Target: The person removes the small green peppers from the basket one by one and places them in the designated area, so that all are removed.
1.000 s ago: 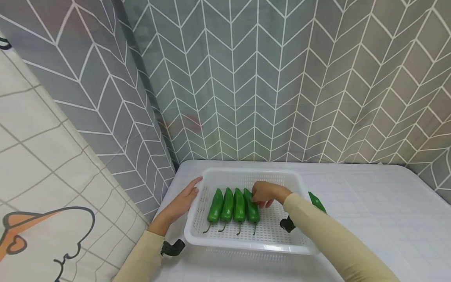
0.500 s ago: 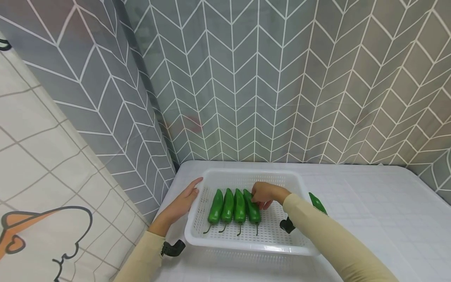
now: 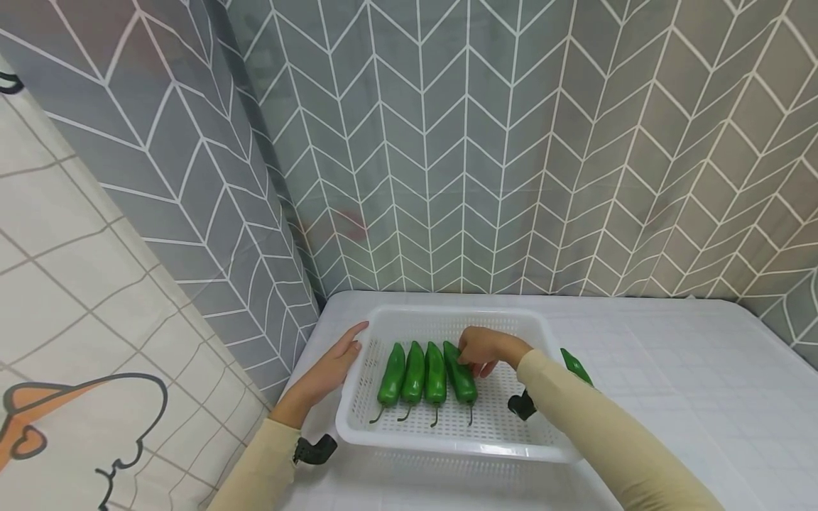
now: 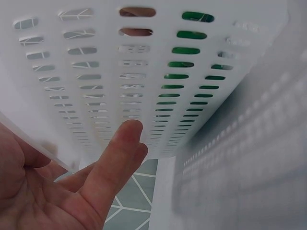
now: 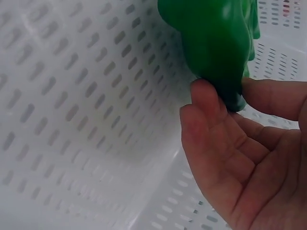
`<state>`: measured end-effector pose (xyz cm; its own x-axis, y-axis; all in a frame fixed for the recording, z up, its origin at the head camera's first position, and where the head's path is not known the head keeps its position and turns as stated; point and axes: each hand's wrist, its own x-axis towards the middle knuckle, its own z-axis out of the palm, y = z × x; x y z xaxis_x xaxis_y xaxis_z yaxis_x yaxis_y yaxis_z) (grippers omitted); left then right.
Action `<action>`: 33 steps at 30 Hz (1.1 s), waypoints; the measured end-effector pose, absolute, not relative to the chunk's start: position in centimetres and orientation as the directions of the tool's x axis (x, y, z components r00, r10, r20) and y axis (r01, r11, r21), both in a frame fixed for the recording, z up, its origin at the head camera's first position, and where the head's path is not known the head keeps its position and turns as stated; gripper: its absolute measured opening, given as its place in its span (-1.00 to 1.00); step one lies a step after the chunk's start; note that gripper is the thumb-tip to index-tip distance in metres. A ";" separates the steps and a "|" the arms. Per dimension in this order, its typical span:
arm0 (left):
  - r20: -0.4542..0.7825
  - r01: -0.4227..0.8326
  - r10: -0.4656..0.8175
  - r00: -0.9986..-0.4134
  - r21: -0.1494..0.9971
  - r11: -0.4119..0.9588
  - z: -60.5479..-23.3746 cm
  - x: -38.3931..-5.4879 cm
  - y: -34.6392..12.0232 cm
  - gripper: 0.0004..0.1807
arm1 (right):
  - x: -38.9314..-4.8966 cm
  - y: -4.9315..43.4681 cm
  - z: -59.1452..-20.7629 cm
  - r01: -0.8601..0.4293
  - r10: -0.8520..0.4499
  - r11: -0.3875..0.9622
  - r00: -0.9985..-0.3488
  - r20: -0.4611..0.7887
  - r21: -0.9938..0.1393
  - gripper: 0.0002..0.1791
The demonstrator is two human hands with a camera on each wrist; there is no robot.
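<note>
Several long green chili peppers (image 3: 413,372) lie side by side in a white perforated plastic basket (image 3: 460,448), their stems toward the near side. My right hand (image 3: 482,349) pinches the narrow end of the rightmost green chili pepper (image 3: 463,380). The right wrist view shows this pepper's tip (image 5: 232,98) between thumb and fingers. My left hand (image 3: 332,365) rests against the basket's left side with fingers extended. In the left wrist view, the left fingers (image 4: 112,165) are at the outer wall, just under the rim, and green shows through the slots.
Another green chili pepper (image 3: 576,367) lies right of the basket, partly hidden by the right sleeve (image 3: 594,419). The white-covered table (image 3: 690,397) extends to the right. A grey patterned curtain (image 3: 447,177) stands behind it. Black wrist cameras (image 3: 315,449) sit on both wrists.
The rightmost pepper's stem end has swung right, so it now lies at a slant with a gap from its neighbour. My right hand shifted slightly; the left stayed at the basket's side.
</note>
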<state>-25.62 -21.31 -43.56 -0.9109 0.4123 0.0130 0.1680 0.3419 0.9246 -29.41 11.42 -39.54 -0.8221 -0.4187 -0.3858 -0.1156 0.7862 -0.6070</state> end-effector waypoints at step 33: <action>0.013 0.157 0.401 -0.916 0.932 0.328 -43.3 -25.4 -21.0 -0.44 | -29.3 14.0 -38.1 -0.154 -0.463 0.695 -0.843 -0.274 -0.702 -0.63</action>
<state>-25.44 -21.02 -43.30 -0.9161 0.4008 0.0128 0.1566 0.3281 0.9316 -29.28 13.98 -38.05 -0.8430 -0.4632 -0.2737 -0.1543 0.6954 -0.7019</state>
